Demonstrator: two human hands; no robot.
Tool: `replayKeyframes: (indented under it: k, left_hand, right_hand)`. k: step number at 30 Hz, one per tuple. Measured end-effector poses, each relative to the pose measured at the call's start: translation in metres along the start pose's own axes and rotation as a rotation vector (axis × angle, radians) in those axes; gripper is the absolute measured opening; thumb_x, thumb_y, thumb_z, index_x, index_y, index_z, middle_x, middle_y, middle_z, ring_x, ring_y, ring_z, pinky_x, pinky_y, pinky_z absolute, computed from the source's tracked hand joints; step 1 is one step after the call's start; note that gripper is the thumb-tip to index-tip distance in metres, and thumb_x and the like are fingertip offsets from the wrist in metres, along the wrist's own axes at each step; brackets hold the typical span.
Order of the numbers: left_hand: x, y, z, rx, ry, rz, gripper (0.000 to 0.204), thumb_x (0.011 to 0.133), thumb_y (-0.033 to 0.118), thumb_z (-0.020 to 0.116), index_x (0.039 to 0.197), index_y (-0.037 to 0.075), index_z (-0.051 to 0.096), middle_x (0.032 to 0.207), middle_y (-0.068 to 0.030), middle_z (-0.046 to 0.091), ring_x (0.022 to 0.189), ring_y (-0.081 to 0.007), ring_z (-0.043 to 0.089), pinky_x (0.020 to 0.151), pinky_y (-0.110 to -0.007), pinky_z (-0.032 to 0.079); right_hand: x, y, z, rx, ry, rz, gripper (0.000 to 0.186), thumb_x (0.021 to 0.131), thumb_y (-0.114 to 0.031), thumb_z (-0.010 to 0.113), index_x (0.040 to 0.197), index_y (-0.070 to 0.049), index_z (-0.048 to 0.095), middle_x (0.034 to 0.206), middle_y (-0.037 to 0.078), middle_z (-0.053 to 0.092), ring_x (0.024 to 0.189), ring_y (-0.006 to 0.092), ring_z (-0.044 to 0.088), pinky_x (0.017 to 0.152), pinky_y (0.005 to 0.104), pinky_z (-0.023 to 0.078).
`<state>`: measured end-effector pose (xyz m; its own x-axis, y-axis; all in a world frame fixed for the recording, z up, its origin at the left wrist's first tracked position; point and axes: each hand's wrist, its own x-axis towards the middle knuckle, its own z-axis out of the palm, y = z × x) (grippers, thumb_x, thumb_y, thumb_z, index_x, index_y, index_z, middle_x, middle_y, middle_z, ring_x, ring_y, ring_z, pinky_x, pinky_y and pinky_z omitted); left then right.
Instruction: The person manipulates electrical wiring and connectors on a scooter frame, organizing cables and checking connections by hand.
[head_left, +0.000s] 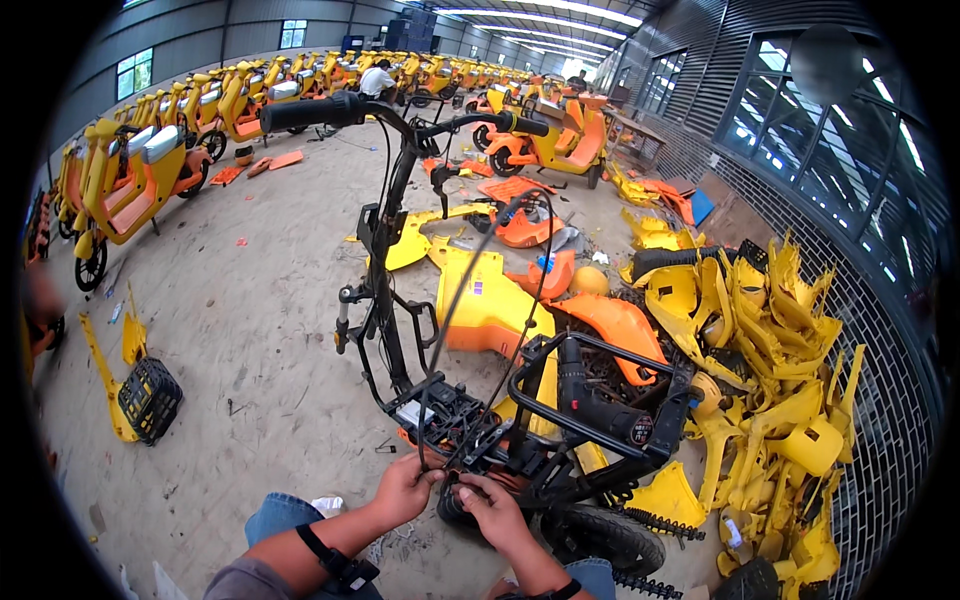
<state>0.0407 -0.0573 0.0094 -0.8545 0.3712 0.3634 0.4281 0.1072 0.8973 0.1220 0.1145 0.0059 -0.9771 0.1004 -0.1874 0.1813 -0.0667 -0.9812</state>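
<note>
A stripped black scooter frame [385, 290] stands before me, its bare handlebar [400, 120] at the top. A long black cable [462, 290] loops up from the frame's middle and back down. My left hand [405, 490] is closed, pinching the cable's lower end beside the frame. Close to it, my right hand [492, 510] is also closed, thumb and fingers together at dark cable ends; exactly what it pinches is too small to make out. A black cordless drill [585, 385] lies on the frame's rear rack [540, 375]. The rear wheel [605, 540] is below, near my right forearm.
Broken yellow body panels [780, 400] are heaped along the brick wall [860, 250] at right. Yellow and orange panels [490, 300] lie behind the frame. A black basket [150, 398] sits on the left floor. Rows of yellow scooters [140, 185] and a person [377, 80] are farther back.
</note>
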Motion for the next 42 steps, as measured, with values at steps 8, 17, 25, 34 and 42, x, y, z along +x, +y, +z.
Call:
replayKeyframes:
  k: [8, 17, 25, 34, 42]
  left_hand:
    - [-0.003, -0.01, 0.009, -0.303, 0.102, -0.045, 0.01, 0.092, -0.007, 0.053, 0.099, -0.002, 0.057, 0.101, -0.0148, 0.064, 0.093, -0.0233, 0.065, 0.082, -0.035, 0.054]
    - [0.007, -0.005, -0.006, -0.492, 0.129, -0.075, 0.009, 0.093, -0.006, 0.054, 0.101, -0.001, 0.057, 0.104, -0.0136, 0.063, 0.094, -0.0209, 0.064, 0.087, -0.034, 0.053]
    - [0.009, 0.006, -0.02, -0.576, -0.032, -0.121, 0.007, 0.093, -0.002, 0.055, 0.093, -0.002, 0.062, 0.104, -0.0135, 0.064, 0.098, -0.0224, 0.063, 0.089, -0.037, 0.052]
    - [0.0, 0.0, -0.018, -0.63, -0.267, -0.167, 0.01, 0.094, 0.001, 0.057, 0.1, -0.002, 0.064, 0.1, -0.0123, 0.067, 0.1, -0.0219, 0.063, 0.089, -0.035, 0.05]
    - [-0.012, -0.007, -0.001, -0.711, -0.544, -0.212, 0.012, 0.097, 0.002, 0.053, 0.099, -0.001, 0.063, 0.103, -0.0098, 0.065, 0.101, -0.0214, 0.062, 0.093, -0.035, 0.046]
  right_hand:
    - [-0.011, -0.017, -0.008, 0.049, -0.033, 0.0, 0.034, 0.098, -0.017, 0.059, 0.126, 0.002, 0.055, 0.113, 0.01, 0.066, 0.1, 0.0139, 0.062, 0.085, 0.0269, 0.05]
    - [-0.02, -0.019, -0.009, 0.02, -0.055, 0.052, 0.032, 0.098, -0.017, 0.059, 0.124, 0.002, 0.057, 0.111, 0.01, 0.066, 0.099, 0.013, 0.062, 0.085, 0.0264, 0.049]
    - [-0.021, -0.014, -0.008, -0.055, -0.068, 0.035, 0.03, 0.098, -0.017, 0.059, 0.122, 0.001, 0.058, 0.109, 0.008, 0.068, 0.095, 0.0123, 0.062, 0.082, 0.0256, 0.05]
    - [-0.024, -0.032, -0.003, 0.029, -0.04, 0.004, 0.038, 0.099, -0.016, 0.058, 0.13, 0.004, 0.051, 0.118, 0.013, 0.063, 0.105, 0.0152, 0.06, 0.092, 0.027, 0.048]
    - [-0.031, -0.037, 0.006, 0.171, -0.015, -0.237, 0.043, 0.098, -0.014, 0.059, 0.134, 0.003, 0.046, 0.12, 0.013, 0.06, 0.105, 0.0171, 0.06, 0.09, 0.0304, 0.05]
